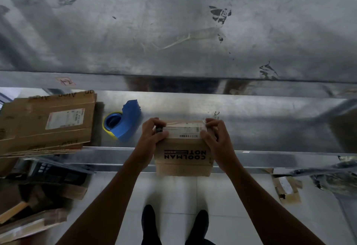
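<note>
A small brown cardboard box [183,159] printed "COOLMAN NOTE" stands at the front edge of the steel table [260,121], with a white barcode label [185,129] across its top. My left hand [152,134] grips the box's top left corner, fingers curled over the far edge, and a small dark object shows between its fingers. At the top right corner, my right hand [214,134] pinches the label's end with curled fingers. Both forearms reach in from below.
A blue tape dispenser with a yellow roll [123,123] lies left of the box. Flattened cartons [46,124] are stacked at the table's left end. More cardboard and a dark crate [52,171] sit on the floor at left, a small parcel [287,188] at right.
</note>
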Demonstrator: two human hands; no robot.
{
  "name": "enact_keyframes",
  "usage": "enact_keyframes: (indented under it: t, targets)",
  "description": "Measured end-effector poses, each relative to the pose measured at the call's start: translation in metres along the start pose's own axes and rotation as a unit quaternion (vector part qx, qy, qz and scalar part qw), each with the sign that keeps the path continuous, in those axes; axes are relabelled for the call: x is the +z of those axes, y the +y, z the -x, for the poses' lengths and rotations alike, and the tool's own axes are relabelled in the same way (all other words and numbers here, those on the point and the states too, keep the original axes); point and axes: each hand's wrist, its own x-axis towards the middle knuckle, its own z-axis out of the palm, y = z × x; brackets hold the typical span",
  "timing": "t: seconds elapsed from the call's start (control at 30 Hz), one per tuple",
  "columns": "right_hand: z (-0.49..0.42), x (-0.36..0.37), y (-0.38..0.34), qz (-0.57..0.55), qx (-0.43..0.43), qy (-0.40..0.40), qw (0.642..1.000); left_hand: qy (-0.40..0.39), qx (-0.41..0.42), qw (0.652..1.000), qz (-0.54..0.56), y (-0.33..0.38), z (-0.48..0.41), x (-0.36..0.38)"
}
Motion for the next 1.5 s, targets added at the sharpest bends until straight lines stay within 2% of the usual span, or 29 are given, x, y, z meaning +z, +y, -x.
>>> enact_keyframes:
  t: [0.13, 0.27, 0.37, 0.53, 0.73, 0.87, 1.03, 1.13, 1.23, 1.37, 1.5]
  targets:
    - [-0.009, 0.002, -0.012, 0.068, -0.08, 0.012, 0.994, 0.009, 0.082, 0.995, -0.061, 0.01, -0.005, -0.005]
    - [-0.025, 0.001, -0.03, 0.063, -0.152, 0.04, 0.986, 0.048, 0.182, 0.976, -0.113, 0.025, -0.017, -0.009]
    - [-0.034, 0.004, -0.014, 0.091, -0.122, 0.025, 0.988, 0.045, 0.17, 0.966, -0.188, 0.015, -0.027, -0.007]
    - [-0.033, 0.011, 0.007, 0.094, -0.118, 0.047, 0.987, 0.018, 0.152, 0.966, -0.207, 0.002, -0.03, -0.003]
    - [-0.03, 0.014, 0.016, 0.159, -0.168, 0.029, 0.973, 0.033, 0.127, 0.965, -0.226, -0.001, -0.028, 0.001]
    - [-0.034, 0.018, 0.023, 0.215, -0.21, 0.004, 0.954, 0.072, 0.14, 0.967, -0.201, -0.008, -0.029, 0.005]
    - [-0.03, 0.018, 0.03, 0.18, -0.193, 0.017, 0.964, 0.049, 0.118, 0.986, -0.112, -0.017, -0.023, 0.007]
    - [-0.024, 0.02, 0.04, 0.134, -0.099, 0.029, 0.986, 0.007, 0.093, 0.994, -0.064, -0.026, -0.024, 0.0]
    - [-0.021, 0.02, 0.045, 0.056, -0.044, -0.009, 0.997, -0.009, 0.092, 0.994, -0.056, -0.03, -0.025, -0.002]
    - [-0.028, 0.019, 0.039, 0.044, -0.032, -0.024, 0.998, 0.0, 0.082, 0.995, -0.058, -0.026, -0.03, -0.002]
    - [-0.033, 0.02, 0.025, 0.008, -0.012, -0.011, 1.0, -0.01, 0.077, 0.997, 0.004, -0.018, -0.034, -0.002]
